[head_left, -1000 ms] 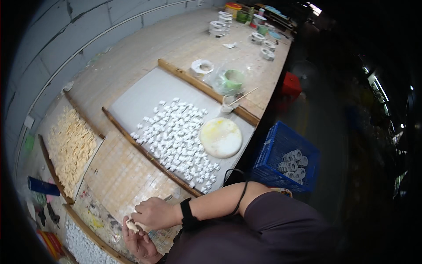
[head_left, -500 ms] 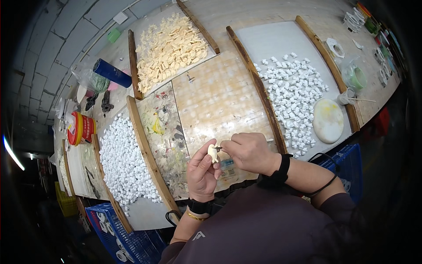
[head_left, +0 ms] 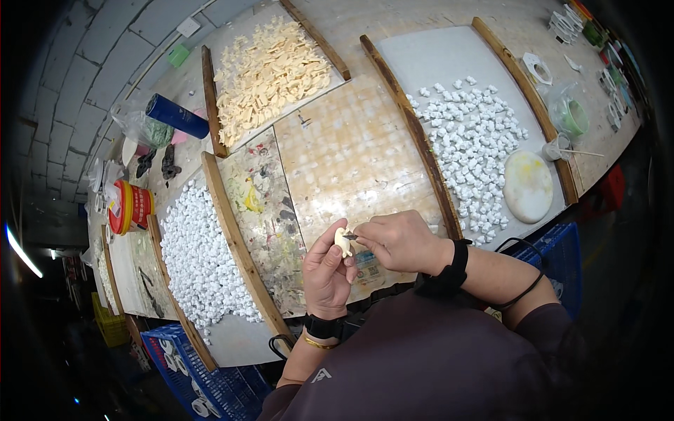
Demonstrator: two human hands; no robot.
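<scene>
My left hand (head_left: 327, 275) is closed around a small cream-coloured figurine (head_left: 342, 243), pinched upright between thumb and fingers. In my right hand (head_left: 401, 243) is a small dark blade-like tool (head_left: 351, 237), gripped close to its tip. The tip touches or lies very near the figurine's right side; I cannot tell which. The tool's handle is mostly hidden by my fingers. Many similar cream pieces (head_left: 270, 74) lie heaped on a board at the far left.
White small pieces cover a left board (head_left: 200, 252) and a right board (head_left: 470, 140), edged by wooden strips (head_left: 409, 133). A round whitish slab (head_left: 528, 186) lies at right. A blue cylinder (head_left: 177, 116) and red-yellow bucket (head_left: 131, 205) stand left; blue crates (head_left: 221, 386) sit below.
The right fingers have shifted slightly on the tool, and more of its dark blade shows beside the figurine. Both hands stay together in nearly the same place; the view has moved a little.
</scene>
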